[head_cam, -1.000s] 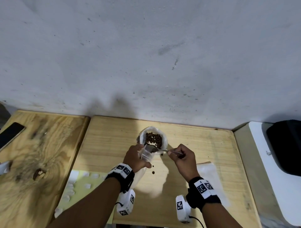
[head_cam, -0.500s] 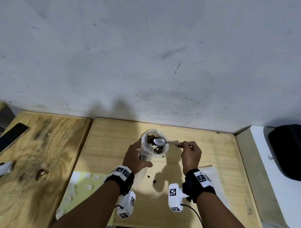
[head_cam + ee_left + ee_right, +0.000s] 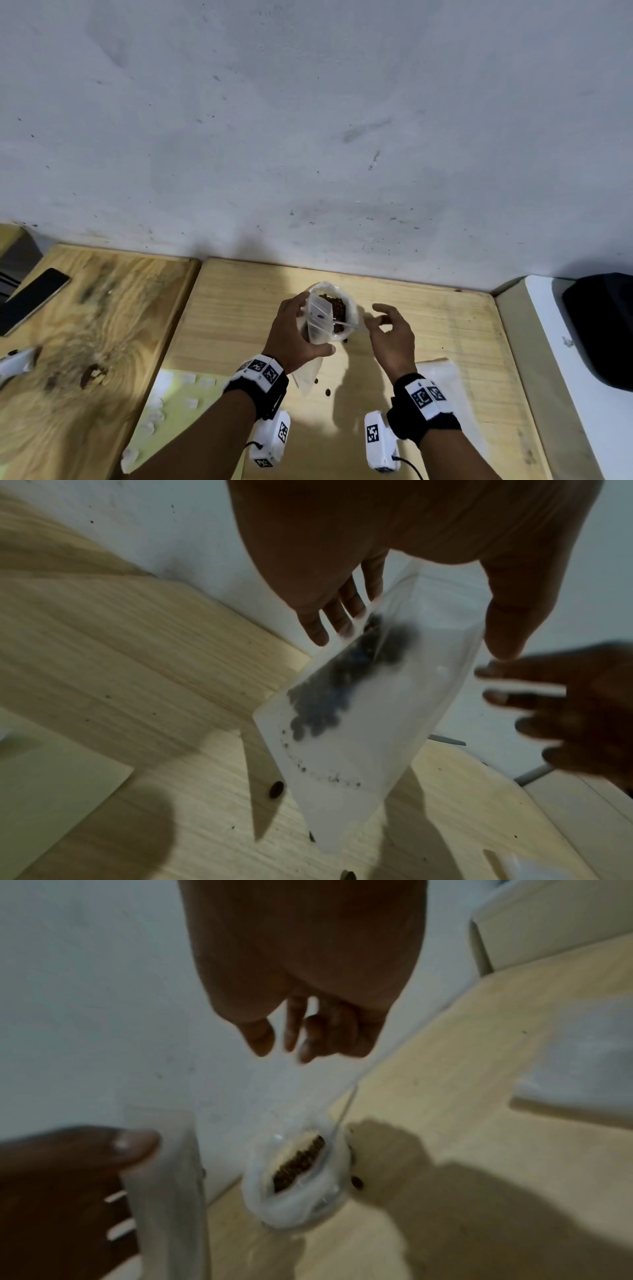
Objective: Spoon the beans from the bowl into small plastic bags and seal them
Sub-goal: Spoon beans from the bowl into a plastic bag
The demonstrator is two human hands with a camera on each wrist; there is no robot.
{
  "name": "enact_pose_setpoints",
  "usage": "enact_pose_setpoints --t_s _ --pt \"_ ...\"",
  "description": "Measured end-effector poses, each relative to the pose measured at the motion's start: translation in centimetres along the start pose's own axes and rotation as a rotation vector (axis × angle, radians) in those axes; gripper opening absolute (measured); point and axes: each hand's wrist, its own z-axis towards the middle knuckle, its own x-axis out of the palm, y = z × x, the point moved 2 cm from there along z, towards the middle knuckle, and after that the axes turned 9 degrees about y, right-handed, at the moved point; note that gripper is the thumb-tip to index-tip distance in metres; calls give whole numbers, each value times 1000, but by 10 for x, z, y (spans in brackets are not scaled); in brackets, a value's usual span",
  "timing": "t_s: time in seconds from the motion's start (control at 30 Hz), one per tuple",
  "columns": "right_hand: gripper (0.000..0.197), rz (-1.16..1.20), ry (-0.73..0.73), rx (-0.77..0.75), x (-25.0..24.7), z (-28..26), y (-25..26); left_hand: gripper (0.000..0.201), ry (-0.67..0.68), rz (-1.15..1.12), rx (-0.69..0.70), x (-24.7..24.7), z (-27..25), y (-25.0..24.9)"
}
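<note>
A dark phone (image 3: 29, 298) lies on the left wooden table (image 3: 102, 329).

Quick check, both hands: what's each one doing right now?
Left hand: holding the small plastic bag with beans in it.
Right hand: open, fingers loosely spread, holding nothing; the spoon rests in the bowl.

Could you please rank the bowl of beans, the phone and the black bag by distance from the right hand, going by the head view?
From the right hand:
1. Bowl of beans, just to its left, by the wall.
2. Black bag, far right, on the white surface.
3. Phone, far left, on the other wooden table.
</note>
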Motion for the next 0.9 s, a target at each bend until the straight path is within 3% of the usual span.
enact_pose_setpoints --t_s 0.1,0.2,0.33,0.4,0.63,0.77,0.9 --pt "17 66 351 -163 2 -11 36 109 36 29 16 1 0 -4" --pt "20 -105 574 -140 8 -10 50 111 64 56 33 3 2 -8" --pt "9 -258 520 -155 3 -3 51 116 90 59 11 4 1 -14" --pt "8 -260 461 -178 -1 0 50 106 90 8 13 2 0 -18" --pt "17 -136 255 -214 -6 2 35 11 -50 -131 -116 -3 8 -1" --pt "31 43 264 -140 -3 -2 26 10 -63 -213 -120 -2 8 0" --pt "19 87 336 -68 6 -5 16 24 -44 -283 -124 3 4 -3"
